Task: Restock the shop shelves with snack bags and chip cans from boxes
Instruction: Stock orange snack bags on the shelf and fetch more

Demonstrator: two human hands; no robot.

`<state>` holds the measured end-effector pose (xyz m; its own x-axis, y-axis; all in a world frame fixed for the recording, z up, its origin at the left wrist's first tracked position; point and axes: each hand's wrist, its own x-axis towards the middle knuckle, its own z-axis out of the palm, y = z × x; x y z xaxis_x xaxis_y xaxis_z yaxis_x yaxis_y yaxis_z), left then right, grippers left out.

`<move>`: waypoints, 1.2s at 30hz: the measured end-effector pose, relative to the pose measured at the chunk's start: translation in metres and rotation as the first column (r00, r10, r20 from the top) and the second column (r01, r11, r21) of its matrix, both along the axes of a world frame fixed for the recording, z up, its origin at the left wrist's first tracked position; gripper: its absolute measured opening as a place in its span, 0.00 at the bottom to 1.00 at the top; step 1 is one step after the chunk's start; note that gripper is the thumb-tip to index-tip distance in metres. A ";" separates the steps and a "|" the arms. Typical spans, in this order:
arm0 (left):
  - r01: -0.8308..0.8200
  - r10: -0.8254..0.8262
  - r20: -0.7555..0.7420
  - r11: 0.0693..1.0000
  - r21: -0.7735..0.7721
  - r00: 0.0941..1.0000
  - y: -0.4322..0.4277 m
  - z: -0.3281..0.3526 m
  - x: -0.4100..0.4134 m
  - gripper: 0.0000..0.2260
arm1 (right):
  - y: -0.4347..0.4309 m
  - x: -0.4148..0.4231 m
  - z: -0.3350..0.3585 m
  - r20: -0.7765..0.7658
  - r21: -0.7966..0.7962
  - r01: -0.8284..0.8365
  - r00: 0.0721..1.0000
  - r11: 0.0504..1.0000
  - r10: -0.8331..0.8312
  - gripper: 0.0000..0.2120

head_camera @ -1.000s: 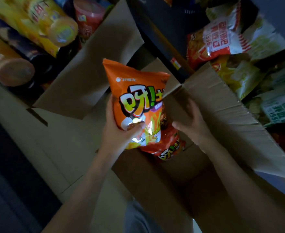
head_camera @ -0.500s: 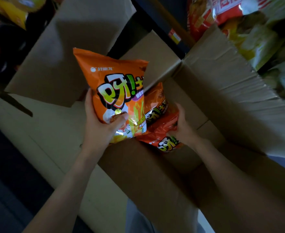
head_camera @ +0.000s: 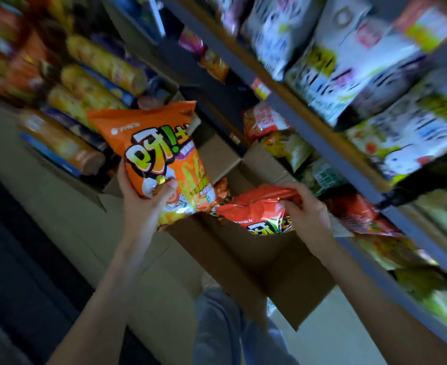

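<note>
**Desk:** What sits nearest the camera?

**Photographer:** A bent grey trouser leg (head_camera: 217, 327), at the near wall of the open cardboard box (head_camera: 290, 285). The box stands on the pale floor (head_camera: 59, 219).

**Desk:** And the hands?

**Photographer:** Both are above the box. The left hand (head_camera: 143, 204) holds an orange snack bag (head_camera: 159, 151) upright over the box's left rim. Its grip is closed round the bag's lower part, thumb across the front and fingers behind. The right hand (head_camera: 306, 214) is over the box's right side, its grip pinching the crumpled top of a red snack bag (head_camera: 254, 209), fingers curled into the foil. The red bag lies tilted in the box's mouth, just beside the orange bag's lower corner.

**Desk:** Beyond that?

**Photographer:** Left of the box and farther back, chip cans (head_camera: 85, 96) lie stacked on their sides, yellow, orange and dark blue, ends toward the box. Right of the box and rising past it, dark shelves (head_camera: 322, 148) carry rows of shelved bags (head_camera: 348, 61), red and green low down, white and yellow higher up. Those are blurred, and the print cannot be read.
</note>
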<state>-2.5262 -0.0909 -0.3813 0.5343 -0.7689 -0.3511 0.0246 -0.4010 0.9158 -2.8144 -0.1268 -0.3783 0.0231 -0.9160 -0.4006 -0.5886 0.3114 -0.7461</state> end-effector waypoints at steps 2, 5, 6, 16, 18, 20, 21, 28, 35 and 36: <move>-0.004 0.004 0.034 1.000 -0.013 0.999 0.003 0.054 0.007 0.42 | -0.003 -0.005 0.071 0.037 -0.049 0.048 0.998 0.998 -0.046 0.18; 0.020 -0.020 0.082 1.000 -0.006 0.996 0.012 0.135 0.010 0.44 | -0.003 -0.013 0.177 0.141 -0.121 0.146 0.982 0.982 -0.129 0.20; 0.007 -0.007 0.094 1.000 -0.010 0.996 0.016 0.160 0.008 0.45 | -0.002 -0.015 0.211 0.213 -0.130 0.195 0.963 0.972 -0.165 0.21; 0.118 -0.087 0.177 0.978 -0.172 0.980 0.015 0.343 -0.051 0.41 | 0.003 -0.012 0.436 0.835 0.058 0.521 0.442 0.852 -0.328 0.18; 0.162 -0.131 0.169 0.969 -0.185 0.977 0.009 0.365 -0.065 0.41 | 0.001 0.006 0.451 0.820 0.043 0.576 0.446 0.816 -0.359 0.17; 0.210 -0.179 0.180 0.963 -0.171 0.967 0.002 0.380 -0.076 0.42 | -0.003 0.025 0.455 0.738 -0.001 0.623 0.528 0.782 -0.420 0.14; 0.237 -0.207 0.202 0.962 -0.139 0.957 -0.001 0.385 -0.079 0.44 | -0.006 0.032 0.455 0.686 -0.023 0.651 0.562 0.759 -0.461 0.12; 0.330 -0.316 0.176 0.943 -0.052 0.932 -0.030 0.401 -0.044 0.47 | -0.048 0.063 0.457 0.609 0.085 0.824 0.403 0.561 -0.684 0.11; 0.480 -0.487 0.237 0.872 0.090 0.840 -0.074 0.416 0.013 0.45 | -0.075 0.112 0.458 0.506 -0.117 0.592 0.727 0.797 -0.465 0.10; 0.505 -0.514 0.227 0.857 0.100 0.827 -0.079 0.416 0.021 0.45 | -0.079 0.114 0.458 0.522 -0.093 0.522 0.751 0.848 -0.405 0.07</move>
